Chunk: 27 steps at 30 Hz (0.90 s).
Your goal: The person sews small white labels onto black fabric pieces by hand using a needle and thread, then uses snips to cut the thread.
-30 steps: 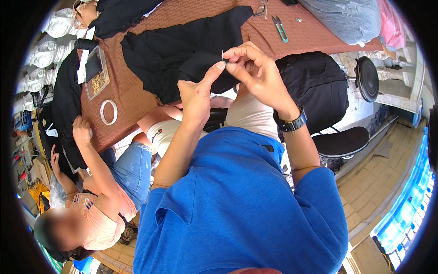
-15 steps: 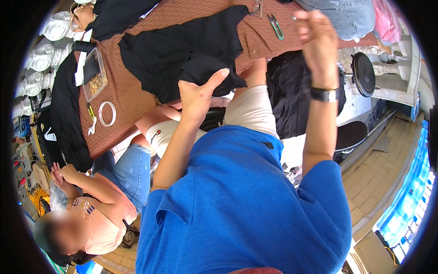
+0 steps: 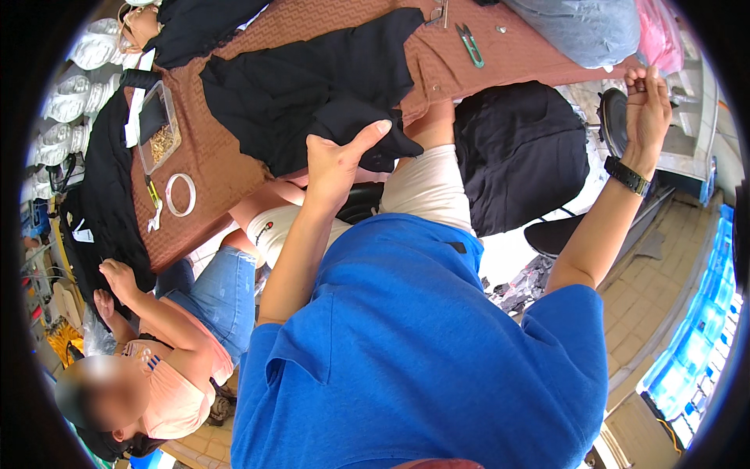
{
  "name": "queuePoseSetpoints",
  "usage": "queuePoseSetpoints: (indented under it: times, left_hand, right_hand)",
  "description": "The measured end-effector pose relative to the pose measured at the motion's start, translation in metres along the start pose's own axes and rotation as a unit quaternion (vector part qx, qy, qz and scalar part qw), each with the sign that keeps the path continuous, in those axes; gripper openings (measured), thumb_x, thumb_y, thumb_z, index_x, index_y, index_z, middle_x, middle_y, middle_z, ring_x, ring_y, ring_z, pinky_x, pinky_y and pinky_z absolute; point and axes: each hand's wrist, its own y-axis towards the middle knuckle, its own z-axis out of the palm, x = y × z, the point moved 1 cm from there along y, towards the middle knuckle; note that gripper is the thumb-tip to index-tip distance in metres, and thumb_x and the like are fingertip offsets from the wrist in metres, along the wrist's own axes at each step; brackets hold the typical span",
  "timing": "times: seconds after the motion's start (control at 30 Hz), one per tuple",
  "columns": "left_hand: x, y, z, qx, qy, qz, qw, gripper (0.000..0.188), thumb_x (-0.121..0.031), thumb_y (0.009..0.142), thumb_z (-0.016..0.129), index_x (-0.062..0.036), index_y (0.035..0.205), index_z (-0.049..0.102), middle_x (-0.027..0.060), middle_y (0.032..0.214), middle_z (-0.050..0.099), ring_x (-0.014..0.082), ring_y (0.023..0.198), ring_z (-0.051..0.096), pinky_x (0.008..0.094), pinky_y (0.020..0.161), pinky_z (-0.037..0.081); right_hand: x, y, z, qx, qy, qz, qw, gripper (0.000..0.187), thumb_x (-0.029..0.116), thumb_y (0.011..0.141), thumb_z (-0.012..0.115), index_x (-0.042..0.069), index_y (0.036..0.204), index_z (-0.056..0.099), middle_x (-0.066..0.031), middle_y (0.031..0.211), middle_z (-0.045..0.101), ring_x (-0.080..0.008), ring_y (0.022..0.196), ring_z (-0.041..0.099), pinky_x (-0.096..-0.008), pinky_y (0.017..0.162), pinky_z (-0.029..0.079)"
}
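Observation:
My left hand (image 3: pixel 333 160) grips a folded edge of a black cloth (image 3: pixel 312 86) at the table's near edge. Its thumb sticks out over the fabric, and its other fingers are hidden. The cloth spreads forward over the brown table cover. Far out to the right, my right hand (image 3: pixel 648 109) is raised beside a round black disc (image 3: pixel 614 125). Its fingers are curled together; anything between them is too small to make out. Green-handled thread snips (image 3: pixel 471 47) lie on the table, between the cloth and a grey plastic bag (image 3: pixel 582 30).
A clear box (image 3: pixel 160 129) of small brass-coloured pieces, a white ring (image 3: pixel 181 195) and a yellow cutter (image 3: pixel 152 190) lie at the left. Black fabric (image 3: pixel 519 156) covers something right of my legs. Another person (image 3: pixel 180 375) sits at lower left. A pink bag (image 3: pixel 658 35) is at far right.
My right hand has swung from above the table out to the right and nearer me. My left hand keeps its hold on the black cloth. The other person's hands have moved apart.

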Motion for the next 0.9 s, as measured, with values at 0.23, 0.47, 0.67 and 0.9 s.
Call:
queuePoseSetpoints:
  times: [0.23, 0.47, 0.67, 0.9]
  left_hand:
    - [-0.012, -0.006, 0.003, 0.04, 0.034, -0.039, 0.998, 0.014, -0.006, 0.083, 0.076, 0.0017, 0.093, 0.071, 0.0062, 0.085, 0.071, 0.0143, 0.073, 0.069, 0.0302, 0.055, 0.061]
    - [-0.002, -0.004, 0.003, 0.039, 0.11, -0.007, 0.993, 0.014, -0.009, 0.084, 0.076, 0.0003, 0.093, 0.072, 0.0055, 0.082, 0.071, 0.0125, 0.07, 0.068, 0.0271, 0.055, 0.059]
    - [-0.006, -0.004, 0.008, -0.046, -0.056, -0.052, 0.996, 0.021, -0.014, 0.089, 0.073, 0.0037, 0.099, 0.07, 0.0097, 0.088, 0.071, 0.0151, 0.071, 0.069, 0.0301, 0.055, 0.06]
    - [-0.025, -0.011, 0.012, -0.074, -0.077, -0.068, 0.992, 0.024, -0.015, 0.088, 0.074, 0.0035, 0.102, 0.069, 0.0128, 0.091, 0.071, 0.019, 0.075, 0.071, 0.0357, 0.056, 0.063]
  right_hand:
    - [-0.014, 0.035, -0.109, -0.091, 0.153, -0.002, 0.984, 0.023, 0.014, 0.103, 0.05, -0.003, 0.089, 0.051, -0.0138, 0.093, 0.054, -0.0268, 0.093, 0.056, -0.0367, 0.091, 0.05]
    - [-0.054, 0.049, -0.149, -0.063, 0.195, -0.025, 0.978, 0.02, 0.011, 0.103, 0.049, -0.004, 0.09, 0.051, -0.0137, 0.09, 0.055, -0.0293, 0.092, 0.057, -0.04, 0.092, 0.051]
    - [-0.076, 0.024, -0.059, -0.106, 0.115, -0.026, 0.987, 0.008, 0.002, 0.099, 0.053, -0.005, 0.099, 0.057, -0.019, 0.1, 0.067, -0.0367, 0.103, 0.065, -0.0449, 0.1, 0.052]
    - [-0.057, 0.006, 0.066, 0.033, 0.14, 0.003, 0.99, 0.012, -0.002, 0.099, 0.051, -0.009, 0.098, 0.061, -0.0203, 0.105, 0.066, -0.0408, 0.117, 0.059, -0.0436, 0.108, 0.048]
